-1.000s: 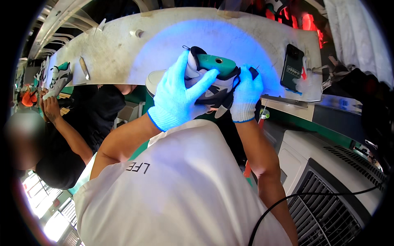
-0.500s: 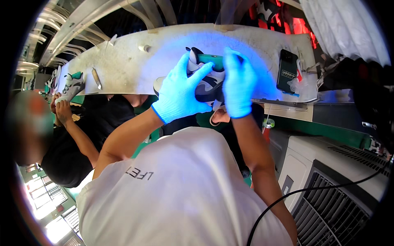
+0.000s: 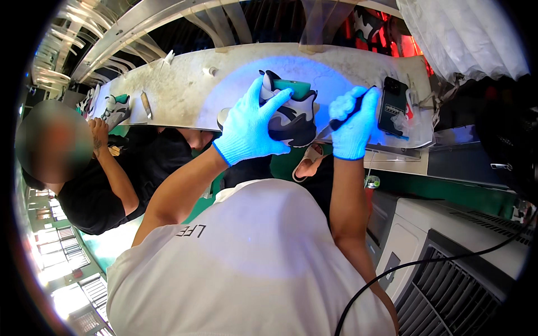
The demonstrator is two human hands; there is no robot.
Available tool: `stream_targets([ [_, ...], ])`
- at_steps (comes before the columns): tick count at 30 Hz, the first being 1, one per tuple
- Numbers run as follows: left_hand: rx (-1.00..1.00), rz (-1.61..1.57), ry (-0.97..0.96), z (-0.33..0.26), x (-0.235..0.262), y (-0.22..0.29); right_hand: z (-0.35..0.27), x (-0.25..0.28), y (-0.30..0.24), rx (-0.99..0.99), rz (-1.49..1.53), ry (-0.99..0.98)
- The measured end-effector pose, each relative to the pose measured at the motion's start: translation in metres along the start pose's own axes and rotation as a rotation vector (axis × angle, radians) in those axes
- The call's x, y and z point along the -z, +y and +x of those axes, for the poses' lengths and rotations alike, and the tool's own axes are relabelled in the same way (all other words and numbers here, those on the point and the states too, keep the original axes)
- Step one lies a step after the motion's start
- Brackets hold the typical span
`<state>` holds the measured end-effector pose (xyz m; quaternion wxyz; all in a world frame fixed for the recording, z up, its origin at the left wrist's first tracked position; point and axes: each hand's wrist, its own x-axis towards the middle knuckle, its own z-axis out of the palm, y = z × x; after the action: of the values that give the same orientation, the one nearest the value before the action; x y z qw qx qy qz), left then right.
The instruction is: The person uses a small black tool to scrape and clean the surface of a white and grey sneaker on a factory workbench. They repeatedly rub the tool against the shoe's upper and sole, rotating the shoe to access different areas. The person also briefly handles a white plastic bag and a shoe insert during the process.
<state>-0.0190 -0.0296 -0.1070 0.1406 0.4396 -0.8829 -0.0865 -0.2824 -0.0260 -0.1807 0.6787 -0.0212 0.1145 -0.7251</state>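
My left hand [image 3: 250,124], in a glove that looks blue under the light, grips a white, grey and black sneaker [image 3: 296,124] with a green lining. The sneaker is held at the near edge of the table, and the hand hides much of its left side. To its right, my gloved right hand [image 3: 355,123] is closed round a dark-handled tool [image 3: 343,121]. The tool's thin, pale, blade-like end points down toward the sneaker, apart from its dark sole.
A bluish light falls on the worn pale table [image 3: 185,89]. A dark phone [image 3: 393,106] lies right of my hands, beside crumpled plastic. Leftward are a slim pointed tool [image 3: 147,105] and a co-worker holding another sneaker [image 3: 116,110]. A grey vented machine [image 3: 448,269] stands at my right.
My right hand has drawn away from the sneaker to the right, bringing the dark-handled tool into view. My left hand keeps its grip on the sneaker. The view has shifted slightly.
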Motion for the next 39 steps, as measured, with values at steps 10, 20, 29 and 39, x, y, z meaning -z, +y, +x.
stream_targets([
  [10, 0.004, -0.003, 0.028, 0.000, -0.005, 0.003, 0.015, -0.001, 0.049, 0.269, -0.394, 0.251],
  [20, -0.005, -0.025, -0.063, 0.018, 0.009, -0.008, 0.074, -0.001, 0.005, 0.112, -1.138, 0.333],
  [29, -0.075, 0.066, 0.232, -0.025, -0.014, 0.004, 0.001, -0.023, 0.009, -0.188, -1.382, 0.062],
  [39, 0.148, -0.513, 0.729, -0.118, 0.018, -0.056, -0.076, -0.101, 0.116, -0.136, -1.181, -0.518],
])
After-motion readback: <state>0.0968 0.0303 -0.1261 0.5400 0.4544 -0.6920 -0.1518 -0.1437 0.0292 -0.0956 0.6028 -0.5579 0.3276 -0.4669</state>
